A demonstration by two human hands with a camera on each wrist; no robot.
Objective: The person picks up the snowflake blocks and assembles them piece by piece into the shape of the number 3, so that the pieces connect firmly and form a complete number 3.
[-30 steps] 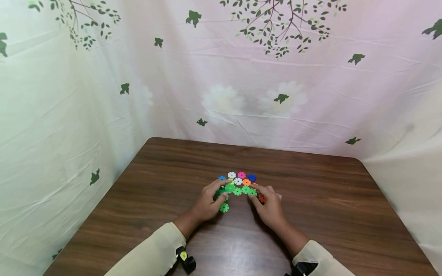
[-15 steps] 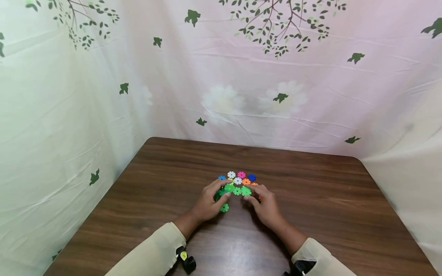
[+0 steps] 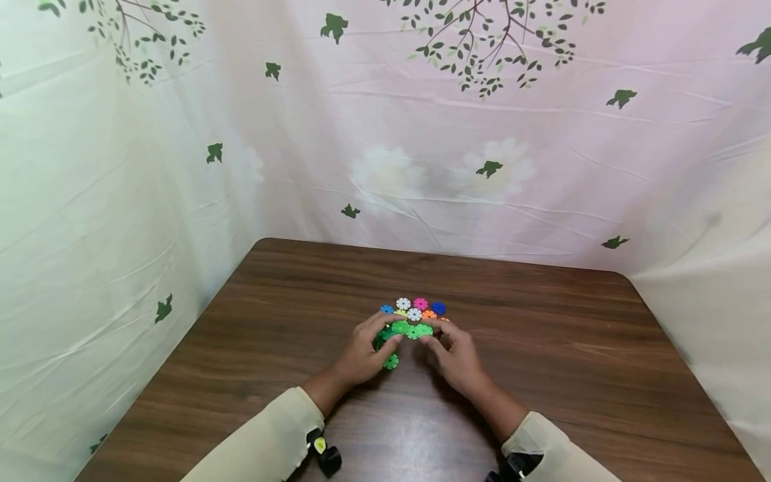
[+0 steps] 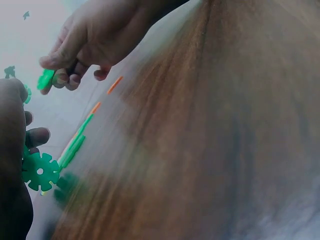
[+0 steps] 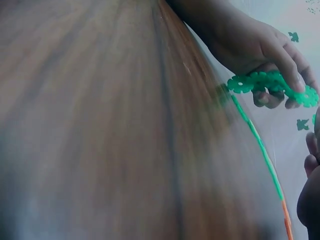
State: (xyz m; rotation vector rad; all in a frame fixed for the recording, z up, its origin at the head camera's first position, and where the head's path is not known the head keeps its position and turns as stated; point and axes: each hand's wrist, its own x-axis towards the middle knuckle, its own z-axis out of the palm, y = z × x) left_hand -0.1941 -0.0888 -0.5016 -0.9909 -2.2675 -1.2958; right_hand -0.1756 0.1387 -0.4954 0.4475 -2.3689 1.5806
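Observation:
My left hand (image 3: pixel 364 351) holds a short chain of joined green notched discs (image 5: pixel 272 82), gripped between thumb and fingers in the right wrist view. One disc of that chain (image 3: pixel 391 361) hangs below the thumb in the head view. My right hand (image 3: pixel 460 361) faces it from the right. In the left wrist view its thumb and finger pinch a green notched disc (image 4: pixel 45 79). This disc is close to the chain; I cannot tell whether they touch. Both hands are just above the table, and fingers hide part of the chain.
Loose notched discs lie flat beyond the hands: a white disc (image 3: pixel 403 303), a pink disc (image 3: pixel 420 303), a dark blue disc (image 3: pixel 438 308), an orange disc (image 3: pixel 429 314) and several others. The brown table (image 3: pixel 542 375) is bordered by a patterned cloth (image 3: pixel 421 134).
My right hand has lifted a green disc and moved left toward the chain. The left hand has stayed nearly still. Red-orange discs by the right hand are now hidden behind it.

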